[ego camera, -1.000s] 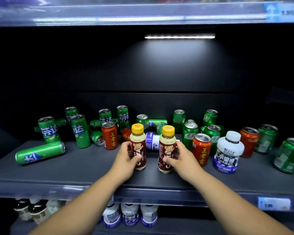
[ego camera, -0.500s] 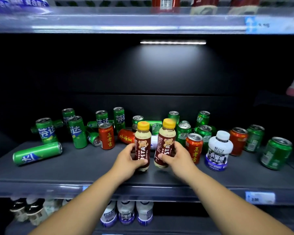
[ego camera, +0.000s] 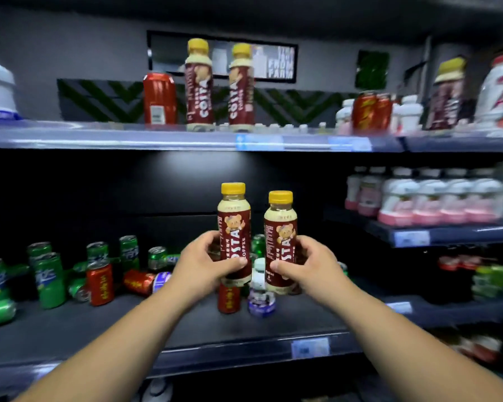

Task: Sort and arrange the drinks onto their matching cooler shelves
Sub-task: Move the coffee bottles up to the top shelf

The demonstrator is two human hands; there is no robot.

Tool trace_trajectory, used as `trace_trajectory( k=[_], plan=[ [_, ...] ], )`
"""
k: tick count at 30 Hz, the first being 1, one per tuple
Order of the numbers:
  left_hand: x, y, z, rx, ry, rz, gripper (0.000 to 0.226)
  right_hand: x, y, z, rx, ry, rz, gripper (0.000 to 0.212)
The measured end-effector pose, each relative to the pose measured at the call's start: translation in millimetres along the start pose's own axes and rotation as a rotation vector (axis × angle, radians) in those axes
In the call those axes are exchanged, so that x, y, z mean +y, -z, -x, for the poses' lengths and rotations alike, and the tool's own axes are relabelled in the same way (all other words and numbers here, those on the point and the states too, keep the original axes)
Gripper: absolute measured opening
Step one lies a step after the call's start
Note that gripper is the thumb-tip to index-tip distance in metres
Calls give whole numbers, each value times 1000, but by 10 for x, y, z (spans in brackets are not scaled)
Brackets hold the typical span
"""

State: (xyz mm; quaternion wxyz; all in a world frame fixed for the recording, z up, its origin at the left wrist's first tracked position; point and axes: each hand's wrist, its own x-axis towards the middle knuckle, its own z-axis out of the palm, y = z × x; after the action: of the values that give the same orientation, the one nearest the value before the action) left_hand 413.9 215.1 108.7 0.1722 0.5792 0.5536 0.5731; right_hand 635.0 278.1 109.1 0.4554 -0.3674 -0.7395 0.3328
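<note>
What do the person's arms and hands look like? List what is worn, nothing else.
Nothing worn shows. The left hand and right hand are bare: no gloves or rings. The left forearm and right forearm are uncovered to the picture's edge, with no sleeve, watch or band in view.

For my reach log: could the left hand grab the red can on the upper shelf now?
Probably not: the left hand grips a coffee bottle, though nothing blocks the way up to the red can.
</note>
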Motion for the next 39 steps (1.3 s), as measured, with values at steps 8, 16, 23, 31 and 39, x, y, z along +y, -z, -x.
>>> trace_trajectory(
  k=[8,16,23,31,39],
  plan=[
    [1256,-1093,41,-30,-144,87,38,-438,1687,252,170,61,17,37],
    [1923,-1604,-330,-64,-235,55,40,-586,2766,182,307,76,86,28],
    [2280,-1982,-967,-95,-331,13,34,-520,3261,-218,381,97,41,29],
    [2462,-2435,-1773,-78,-420,-13,32,-297,3707,-701,492,103,70,21],
    [2639,-2793,-2171,-62,-426,-11,40,-37,4296,-1295,556,121,106,27]
  ],
)
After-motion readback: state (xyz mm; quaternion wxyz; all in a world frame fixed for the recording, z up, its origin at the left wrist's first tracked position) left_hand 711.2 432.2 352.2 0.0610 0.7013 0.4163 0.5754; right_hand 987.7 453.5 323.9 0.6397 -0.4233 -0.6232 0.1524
